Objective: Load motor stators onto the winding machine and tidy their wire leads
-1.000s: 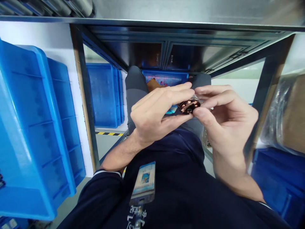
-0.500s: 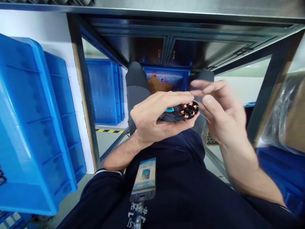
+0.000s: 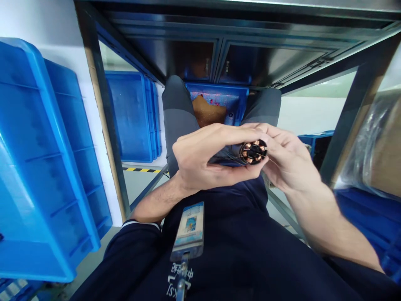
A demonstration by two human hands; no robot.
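Observation:
A round, dark motor stator [image 3: 254,153] with copper windings around its open core is held in front of my lap, its wound end turned up toward me. My left hand [image 3: 206,156] grips it from the left, fingers along the far side and thumb along the near side. Thin wires run beside the stator on its left. My right hand [image 3: 286,156] is closed at the stator's right rim, thumb and fingers pressed together against it. Whatever lies between those right fingertips is hidden.
Between my knees sits a blue bin [image 3: 239,94] holding brown cardboard [image 3: 208,113] and small pieces. Large blue crates [image 3: 46,159] stand at the left, more blue crates [image 3: 130,117] behind them. A metal cabinet [image 3: 194,62] is ahead. Clear plastic wrap [image 3: 360,146] lies at the right.
My right hand has moved left and closed against the stator's rim; before, it was apart and blurred, with a loose wire beside it. The stator has shifted slightly right in my left hand.

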